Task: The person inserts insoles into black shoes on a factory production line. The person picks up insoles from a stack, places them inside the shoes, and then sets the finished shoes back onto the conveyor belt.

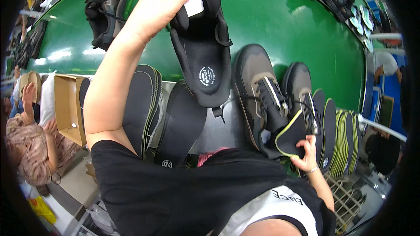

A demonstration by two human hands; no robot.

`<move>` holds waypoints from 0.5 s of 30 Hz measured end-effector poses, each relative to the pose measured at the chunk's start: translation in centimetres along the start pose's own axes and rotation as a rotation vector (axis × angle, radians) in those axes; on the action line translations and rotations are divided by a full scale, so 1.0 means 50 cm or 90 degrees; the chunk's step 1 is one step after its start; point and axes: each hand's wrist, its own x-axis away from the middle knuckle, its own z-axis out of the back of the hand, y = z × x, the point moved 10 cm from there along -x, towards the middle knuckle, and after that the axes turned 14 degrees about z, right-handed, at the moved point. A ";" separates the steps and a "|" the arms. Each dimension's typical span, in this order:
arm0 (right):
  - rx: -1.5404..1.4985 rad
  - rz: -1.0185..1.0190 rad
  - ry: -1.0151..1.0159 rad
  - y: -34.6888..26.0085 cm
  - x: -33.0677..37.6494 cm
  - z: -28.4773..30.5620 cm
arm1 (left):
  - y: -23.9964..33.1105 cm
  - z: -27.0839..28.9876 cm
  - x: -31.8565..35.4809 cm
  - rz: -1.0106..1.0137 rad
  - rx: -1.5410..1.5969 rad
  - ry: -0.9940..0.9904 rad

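My left hand (159,6) reaches forward and pinches the tongue of a black shoe (181,52). The shoe's opening faces up, showing the dark footbed with a round pale print at the heel and a white label on the tongue. At the right, my right hand (307,155) grips a black insole (292,136) with a yellow-green edge, held at the heel end of a brown-grey laced shoe (256,63). A second brown-grey shoe (299,81) stands just right of it. Whether the insole's tip enters a shoe is hard to make out.
Stacked insoles lie at the left (142,100) and right (343,144) along the near edge of the green table (271,13). Another dark shoe (107,15) sits far left. Beside the left stack is an open cardboard box (68,118); beyond it sits a co-worker (35,148).
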 end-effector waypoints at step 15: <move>-0.039 0.001 0.070 -0.012 0.006 0.008 | 0.026 -0.175 0.020 -0.003 -0.088 -0.142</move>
